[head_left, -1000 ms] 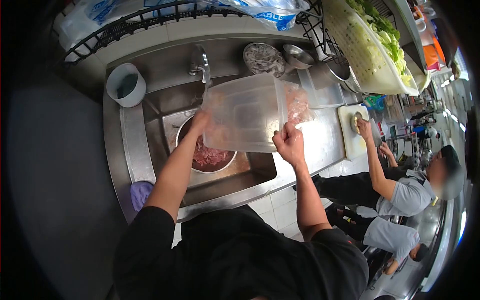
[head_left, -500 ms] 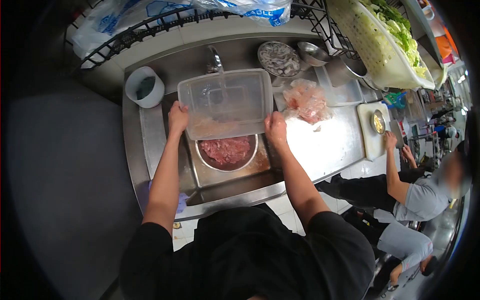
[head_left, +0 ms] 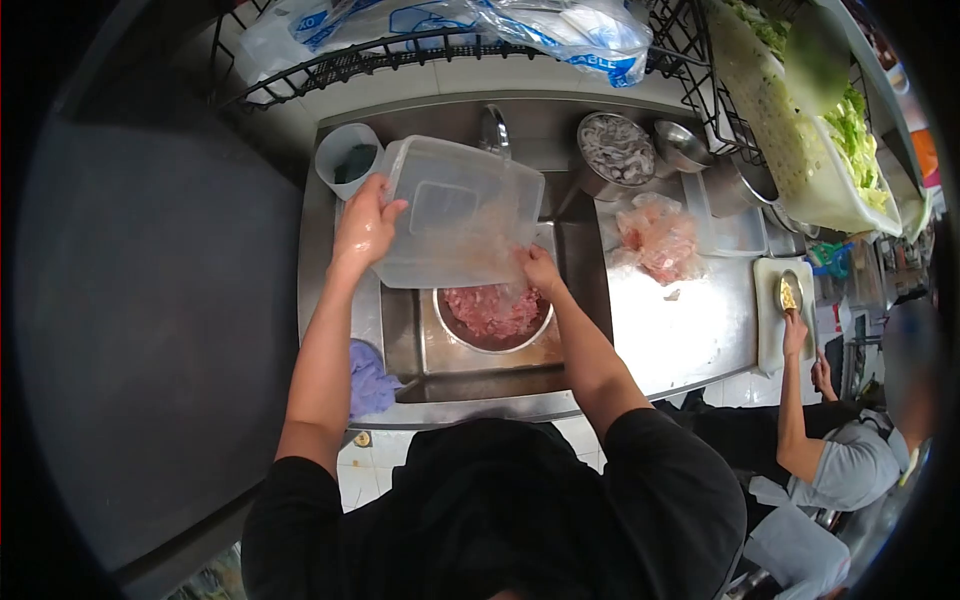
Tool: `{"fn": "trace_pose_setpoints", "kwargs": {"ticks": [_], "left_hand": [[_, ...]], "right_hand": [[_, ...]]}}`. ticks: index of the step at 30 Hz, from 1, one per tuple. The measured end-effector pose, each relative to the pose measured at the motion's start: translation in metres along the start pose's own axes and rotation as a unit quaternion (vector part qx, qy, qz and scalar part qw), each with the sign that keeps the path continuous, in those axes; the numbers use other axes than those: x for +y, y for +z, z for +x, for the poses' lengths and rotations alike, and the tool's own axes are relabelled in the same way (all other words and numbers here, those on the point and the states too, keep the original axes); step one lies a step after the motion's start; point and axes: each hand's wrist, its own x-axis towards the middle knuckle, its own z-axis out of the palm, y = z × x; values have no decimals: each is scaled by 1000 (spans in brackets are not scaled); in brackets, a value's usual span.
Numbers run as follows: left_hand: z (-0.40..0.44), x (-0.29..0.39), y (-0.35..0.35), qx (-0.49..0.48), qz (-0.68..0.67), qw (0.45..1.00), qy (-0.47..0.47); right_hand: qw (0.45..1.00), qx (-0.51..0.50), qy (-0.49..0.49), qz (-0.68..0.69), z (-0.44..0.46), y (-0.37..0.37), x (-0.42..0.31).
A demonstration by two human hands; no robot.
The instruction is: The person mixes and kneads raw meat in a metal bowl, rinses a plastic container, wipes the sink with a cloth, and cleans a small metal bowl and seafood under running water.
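A translucent plastic tub [head_left: 440, 215] is held tilted over the sink [head_left: 405, 345], below the tap [head_left: 494, 130]. My left hand [head_left: 366, 228] is closed on its left rim, thumb lying over the edge. At the tub's lower right corner, my right hand [head_left: 541, 272] has its fingers closed on the edge. Pinkish wet residue shows through the tub near that corner. Under it, a round metal bowl [head_left: 548, 322] with raw minced meat [head_left: 492, 310] stands in the sink, its far part hidden by the tub.
Left of the sink are a white bucket [head_left: 333, 148] and a purple cloth [head_left: 372, 382]. On the right counter lie a plastic bag of pink meat [head_left: 658, 238] and a pot of greyish strips [head_left: 616, 148]. A co-worker's hand [head_left: 794, 333] holds a small bowl by a cutting board [head_left: 768, 345].
The tub has tipped, its left end rising and its right end dropping. My right hand has shifted to the lower right corner. The whole view has swung, moving the scene rightward.
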Motion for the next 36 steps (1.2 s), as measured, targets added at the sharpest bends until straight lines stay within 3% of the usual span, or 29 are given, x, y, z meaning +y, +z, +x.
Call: {"fn": "trace_pose_setpoints", "kwargs": {"ticks": [2, 4, 6, 8, 9, 10, 11, 12, 14, 16, 18, 19, 20, 21, 22, 23, 24, 26, 27, 28, 30, 33, 36], "left_hand": [[-1, -3, 4, 7, -19, 1000, -15], [-3, -15, 9, 16, -37, 999, -32], [-1, -50, 27, -2, -105, 989, -104], [-4, -91, 62, -19, -134, 979, -153], [-5, -108, 87, -35, -161, 966, -201], [-6, -121, 117, -55, -124, 973, -187], [-8, -132, 150, -74, -88, 978, -172], [-12, -136, 184, -78, -101, 986, -110], [-2, -150, 266, -111, -143, 974, -139], [16, -136, 300, -113, -148, 975, -118], [36, -109, 312, -132, -206, 962, -120], [48, -113, 314, -117, -85, 988, -53], [50, -77, 275, -178, -169, 954, -173], [68, -103, 275, -182, -54, 978, -81], [72, -87, 243, -229, -46, 965, -122], [94, -170, 267, -146, -57, 986, 56], [70, -102, 199, -137, -203, 963, -112], [72, -103, 140, -99, -114, 988, -26], [70, -94, 111, -89, -79, 993, -7], [69, -85, 86, -75, -43, 996, 7], [56, -44, 46, -14, -51, 997, 50], [48, -24, 16, 31, 10, 999, 36], [36, -36, 3, 84, 75, 994, -8]], "right_hand": [[988, -72, 25, 137, -23, -32, -29], [987, -80, 56, 131, -49, -69, -84], [982, -73, 23, 172, -61, -96, -105], [980, -42, 78, 177, -82, -115, -143], [991, -4, 73, 111, -91, -123, -156], [996, 37, 68, 45, -100, -131, -160], [996, 89, -31, -4, -109, -131, -160], [995, 100, -27, -6, -122, -134, -169], [960, 166, -80, -210, -154, -143, -211], [951, 186, -57, -241, -170, -145, -226], [934, 246, -105, -237, -178, -149, -217], [925, 264, -110, -249, -170, -151, -193], [932, 278, -91, -216, -165, -151, -176], [926, 304, -123, -187, -156, -148, -152], [911, 328, -156, -195, -150, -141, -131], [930, 304, -110, -176, -143, -135, -107], [954, 280, -71, -80, -141, -128, -97], [968, 250, -31, -22, -137, -105, -81], [972, 223, -36, -70, -119, -85, -47], [983, 182, -20, 25, -109, -63, -37], [988, 141, 3, 56, -76, -15, -19], [992, 46, -45, 113, -43, 23, -13], [1000, 15, -18, 13, -14, 19, -31]]}}
